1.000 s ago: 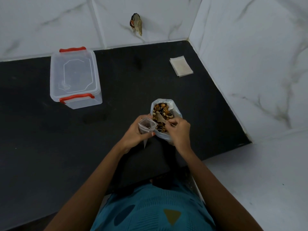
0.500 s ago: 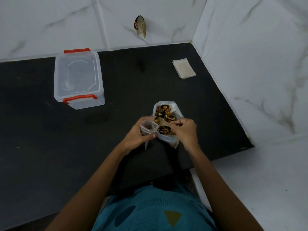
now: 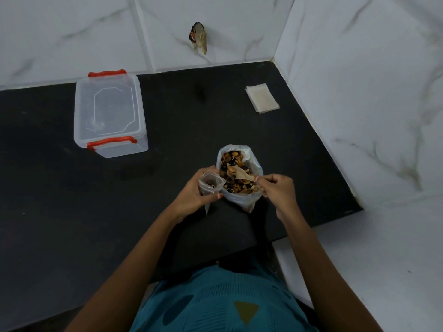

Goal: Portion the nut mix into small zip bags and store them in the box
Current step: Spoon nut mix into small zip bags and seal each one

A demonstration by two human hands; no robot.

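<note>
The left hand is wrapped around a small zip bag, holding it upright with its mouth open; a few dark pieces show at the bottom of it. Just to the right of that hand, and touching it, stands a larger plastic bag with its top folded open, full of the nut mix. The right hand pinches the handle of a pale spoon between fingertips, and the bowl of the spoon lies over the nuts inside the large bag, pointing toward the left hand. Both bags sit on a black counter close to the person's body. Well beyond the left hand and off to its left stands a clear plastic box with red clips, its lid on. Far beyond the right hand, near the wall corner, lies a flat stack of empty small bags. A teal patterned shirt shows below both forearms.
</note>
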